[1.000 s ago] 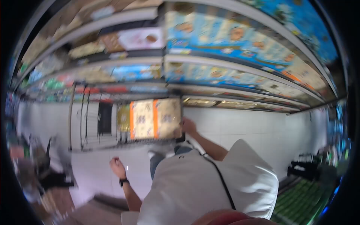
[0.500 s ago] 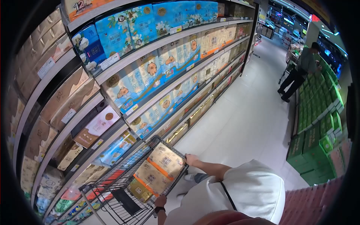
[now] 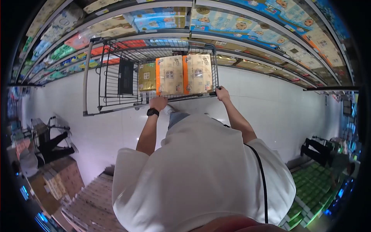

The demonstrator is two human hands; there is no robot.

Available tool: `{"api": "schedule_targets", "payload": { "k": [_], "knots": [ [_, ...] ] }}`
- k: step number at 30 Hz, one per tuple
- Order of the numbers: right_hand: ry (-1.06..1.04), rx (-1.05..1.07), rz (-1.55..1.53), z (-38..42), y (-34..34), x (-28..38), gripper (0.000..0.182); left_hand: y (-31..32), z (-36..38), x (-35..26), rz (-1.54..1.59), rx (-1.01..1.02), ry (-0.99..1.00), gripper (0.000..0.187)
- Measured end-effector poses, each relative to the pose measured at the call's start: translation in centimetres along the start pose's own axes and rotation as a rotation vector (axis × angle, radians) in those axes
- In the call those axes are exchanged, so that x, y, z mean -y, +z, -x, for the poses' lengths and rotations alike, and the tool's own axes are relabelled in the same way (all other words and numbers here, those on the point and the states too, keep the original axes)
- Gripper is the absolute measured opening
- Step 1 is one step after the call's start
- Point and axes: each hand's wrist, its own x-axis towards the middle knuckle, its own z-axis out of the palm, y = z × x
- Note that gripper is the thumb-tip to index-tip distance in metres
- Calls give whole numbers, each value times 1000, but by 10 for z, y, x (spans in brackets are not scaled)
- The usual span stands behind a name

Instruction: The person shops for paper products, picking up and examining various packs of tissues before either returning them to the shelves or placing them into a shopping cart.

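Observation:
A wire shopping cart [image 3: 91, 73] stands in front of me on the white aisle floor. In it lie two beige tissue packs with orange bands [image 3: 170, 75] and a smaller gold pack [image 3: 147, 76]. My left hand [image 3: 158, 103], with a black watch on its wrist, grips the cart's handle bar at its near edge. Further right on the same bar my right hand [image 3: 223, 93] is closed at the corner. My white shirt and a thin black strap fill the lower middle of the view.
Long shelves of tissue packs [image 3: 247, 27] run beyond the cart. A person in dark trousers [image 3: 50, 143] stands at the left, another person [image 3: 324, 152] at the right. Stacked green packs [image 3: 309, 193] sit lower right and brown cartons [image 3: 89, 201] lower left.
My left hand, free a second ago, has come up onto the cart handle. My right hand stayed on the cart. The view has swung round.

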Motion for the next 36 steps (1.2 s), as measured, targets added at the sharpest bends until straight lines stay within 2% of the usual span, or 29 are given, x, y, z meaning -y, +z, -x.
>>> {"api": "schedule_targets", "payload": {
  "k": [3,6,7,8,11,13,14,16,17,18,20,21,22,24,25,26,27,29,32,33,34,35,36],
  "knots": [
    [-58,-41,74,-8,2,-41,45,-1,28,-29,42,-7,-84,49],
    [-167,-123,199,-5,4,-69,46,17,40,-35,52,-51,-67,46],
    [-211,-162,265,7,1,-72,47,26,42,-33,62,-63,-8,46],
    [-125,-61,243,23,-15,-62,48,29,45,-36,76,-62,51,46],
    [-93,7,287,39,-27,-61,48,26,55,-47,115,-8,29,44],
    [-166,-238,312,63,-33,-48,46,23,58,-52,194,-29,43,36],
    [-149,-227,321,73,-36,-35,46,27,54,-49,198,-7,45,36],
    [-541,-571,339,85,-21,-3,50,42,35,-30,461,-132,-6,28],
    [-557,-426,198,80,-6,11,52,42,19,-15,705,-53,-10,28],
    [-508,-218,-33,77,11,25,52,55,-3,2,699,-35,-3,28],
    [-379,25,-255,50,60,57,55,80,-68,48,823,-118,-82,35],
    [-353,17,-265,33,88,62,55,87,-93,62,956,-92,-92,44],
    [-371,-13,-239,13,117,65,60,99,-122,75,1027,22,-185,50],
    [-366,-51,-211,-12,148,84,65,97,-152,77,1091,147,-282,61],
    [-282,-37,-158,-19,157,93,72,95,-159,76,1243,288,-309,75],
    [-198,-22,-102,-25,165,102,80,93,-166,74,1239,316,-305,75],
    [-173,-29,-97,-28,179,110,80,94,-173,70,1308,393,-279,81],
    [3,-166,-205,-37,202,124,88,92,-184,60,1399,485,-254,90],
    [23,-284,-217,-44,227,121,95,96,-182,53,1579,481,-318,95],
    [23,-295,-221,-42,222,126,95,95,-178,51,1562,430,-398,86],
    [50,-243,-453,-37,214,128,92,91,-175,54,1555,431,-387,86],
    [68,-188,-683,-34,201,135,88,93,-179,58,1581,533,-298,78],
    [60,-200,-689,-26,184,148,88,92,-180,59,1601,636,-206,71]
  ]
}}
